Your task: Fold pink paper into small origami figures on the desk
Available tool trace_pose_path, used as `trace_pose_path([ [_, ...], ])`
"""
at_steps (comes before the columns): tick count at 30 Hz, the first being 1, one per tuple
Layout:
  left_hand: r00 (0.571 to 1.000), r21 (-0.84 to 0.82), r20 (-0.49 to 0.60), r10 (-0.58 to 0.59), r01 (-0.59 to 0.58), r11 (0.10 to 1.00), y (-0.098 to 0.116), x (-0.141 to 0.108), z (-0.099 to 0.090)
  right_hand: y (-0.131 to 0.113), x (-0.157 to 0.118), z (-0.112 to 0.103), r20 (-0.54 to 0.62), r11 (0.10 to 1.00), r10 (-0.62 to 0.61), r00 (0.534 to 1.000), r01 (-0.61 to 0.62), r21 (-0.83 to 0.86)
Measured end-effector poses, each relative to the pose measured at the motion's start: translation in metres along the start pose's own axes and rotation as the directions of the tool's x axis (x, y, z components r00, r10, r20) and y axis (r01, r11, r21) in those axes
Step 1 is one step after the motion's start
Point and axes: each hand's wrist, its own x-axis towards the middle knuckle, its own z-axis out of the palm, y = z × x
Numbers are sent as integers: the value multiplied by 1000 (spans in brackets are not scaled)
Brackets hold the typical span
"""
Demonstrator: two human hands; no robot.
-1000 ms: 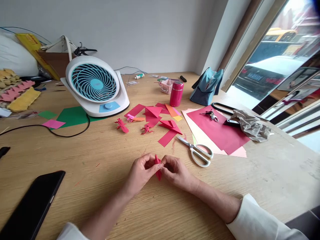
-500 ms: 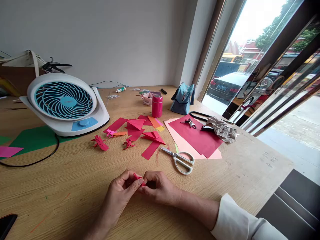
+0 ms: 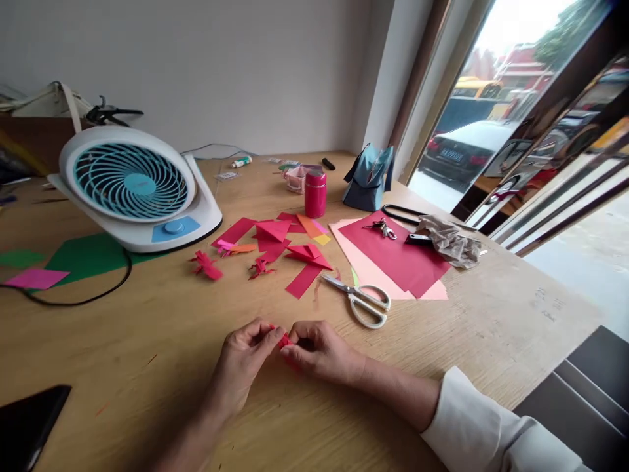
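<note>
1. Left hand (image 3: 248, 357): fingers pinching small red folded paper (image 3: 284, 341) above the counter (image 3: 171, 354)
2. Right hand (image 3: 322, 354): fingers grasping the same paper's other side
3. Scissors (image 3: 361, 300): lying beyond the hands

Counted: my two hands (image 3: 322, 354), one small red folded piece (image 3: 285, 341); elsewhere, two red paper figures (image 3: 207, 265), one fan (image 3: 140, 183), one bottle (image 3: 315, 198), one handbag (image 3: 367, 187).

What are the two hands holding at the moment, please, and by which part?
A small red folded paper, pinched between thumbs and fingers; which part cannot be told, as fingers hide it.
</note>
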Motion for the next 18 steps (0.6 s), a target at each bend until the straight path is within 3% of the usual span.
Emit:
trace_pose_path([
  [6,1000,-71,5,-5,5,997,0,-2,5,-7,-3,-2,39,993,-21,999,25,-111],
  [11,999,34,-24,47,-46,998,4,-3,5,-10,-4,0,57,986,-34,998,43,-159],
  [16,978,243,-16,209,-199,949,4,0,-1,-10,-6,2,70,985,-50,996,61,-163],
  [18,984,220,-2,176,-172,960,5,-1,-1,-10,-7,3,69,987,-43,997,53,-151],
])
